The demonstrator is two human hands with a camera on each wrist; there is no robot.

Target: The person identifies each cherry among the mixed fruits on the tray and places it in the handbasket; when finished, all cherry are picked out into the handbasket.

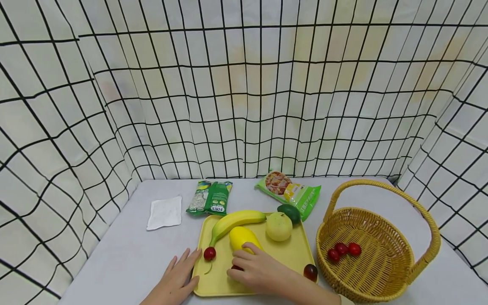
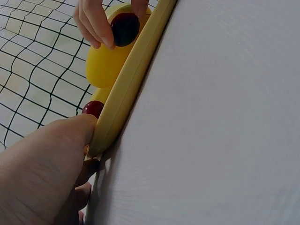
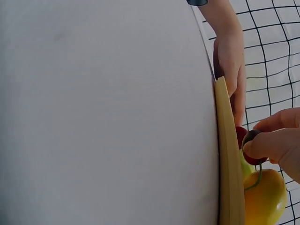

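Observation:
My right hand (image 1: pixel 253 267) pinches a dark red cherry (image 3: pixel 255 146) with a green stem between thumb and fingers, low over the yellow tray (image 1: pixel 221 289). The fingers hide most of that cherry in the head view. My left hand (image 1: pixel 177 275) touches the tray's left edge with its fingers extended. Beside its fingertips a red cherry (image 1: pixel 209 253) lies on the tray. A yellow mango (image 1: pixel 241 237) lies just beyond the right hand. Farther back are a banana (image 1: pixel 234 221), a round pale yellow-green fruit (image 1: pixel 279 226) and a dark green fruit (image 1: pixel 290 213).
A wicker basket (image 1: pixel 381 237) with a tall handle stands right of the tray, with three red cherries (image 1: pixel 342 249) inside. Another dark red fruit (image 1: pixel 310 272) lies at the tray's right edge. Behind are a green packet (image 1: pixel 210 198), another packet (image 1: pixel 291 190) and a white square (image 1: pixel 164 212).

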